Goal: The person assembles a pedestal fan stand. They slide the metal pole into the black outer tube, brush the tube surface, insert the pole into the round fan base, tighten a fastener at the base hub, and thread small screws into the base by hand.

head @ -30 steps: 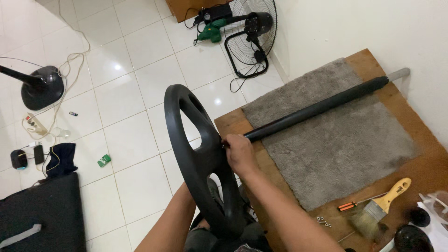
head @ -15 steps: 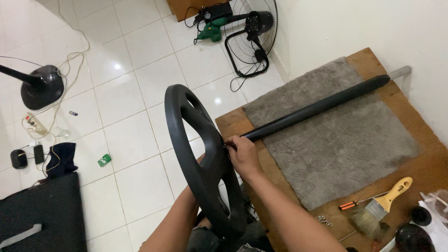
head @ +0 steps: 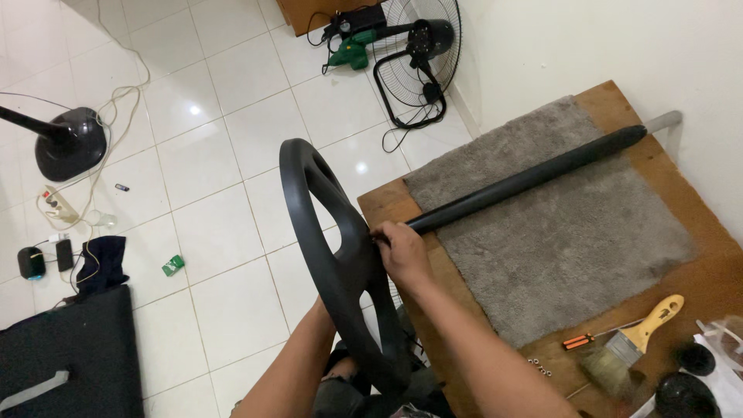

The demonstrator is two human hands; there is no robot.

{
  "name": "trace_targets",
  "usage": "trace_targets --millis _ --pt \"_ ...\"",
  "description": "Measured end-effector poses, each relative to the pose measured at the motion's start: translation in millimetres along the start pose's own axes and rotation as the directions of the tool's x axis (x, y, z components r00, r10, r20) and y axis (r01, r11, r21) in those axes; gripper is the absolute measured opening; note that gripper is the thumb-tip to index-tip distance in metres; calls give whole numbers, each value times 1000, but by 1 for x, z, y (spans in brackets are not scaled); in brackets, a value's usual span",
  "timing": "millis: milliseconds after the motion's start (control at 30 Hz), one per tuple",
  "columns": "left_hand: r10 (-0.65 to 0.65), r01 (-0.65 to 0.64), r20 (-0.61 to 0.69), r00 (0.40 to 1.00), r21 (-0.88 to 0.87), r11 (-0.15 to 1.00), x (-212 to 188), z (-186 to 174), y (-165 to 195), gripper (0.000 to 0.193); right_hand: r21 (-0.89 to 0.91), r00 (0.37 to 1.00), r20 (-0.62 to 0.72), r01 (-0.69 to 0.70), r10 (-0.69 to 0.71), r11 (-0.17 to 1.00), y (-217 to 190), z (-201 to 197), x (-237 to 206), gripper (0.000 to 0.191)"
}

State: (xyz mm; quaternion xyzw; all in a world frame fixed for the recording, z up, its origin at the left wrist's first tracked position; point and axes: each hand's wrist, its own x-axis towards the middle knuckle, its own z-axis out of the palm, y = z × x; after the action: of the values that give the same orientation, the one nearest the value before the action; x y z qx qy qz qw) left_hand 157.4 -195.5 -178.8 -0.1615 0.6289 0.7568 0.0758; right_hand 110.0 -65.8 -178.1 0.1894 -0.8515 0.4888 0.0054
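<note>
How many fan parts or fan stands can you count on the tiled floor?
2: a wire fan guard with its motor stands at the top by the wall; a round black stand base sits at the far left. Others may lie outside the view.

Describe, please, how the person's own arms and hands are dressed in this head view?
Both forearms are bare: no sleeve reaches into view. The right hand wears no glove, and no ring or watch shows on it or its wrist. The left hand is hidden behind the black wheel; only its forearm shows, with no band or watch. No markings can be made out on either arm.
</note>
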Motion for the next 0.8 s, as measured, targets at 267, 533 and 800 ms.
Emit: trace_targets --millis 267,533,800 --pt "-206 204 -162 965 -29 979 -7 0 15 19 67 985 20 -172 171 983 -15 4 -4 23" --pt "1 15 66 998 -248 969 -4 -1 13 8 446 911 156 -409 381 796 -4 1 -19 42" --pt "-22 55 80 997 -434 899 10 4 19 10 414 937 97 -344 335 843 -20 0 -16 38"
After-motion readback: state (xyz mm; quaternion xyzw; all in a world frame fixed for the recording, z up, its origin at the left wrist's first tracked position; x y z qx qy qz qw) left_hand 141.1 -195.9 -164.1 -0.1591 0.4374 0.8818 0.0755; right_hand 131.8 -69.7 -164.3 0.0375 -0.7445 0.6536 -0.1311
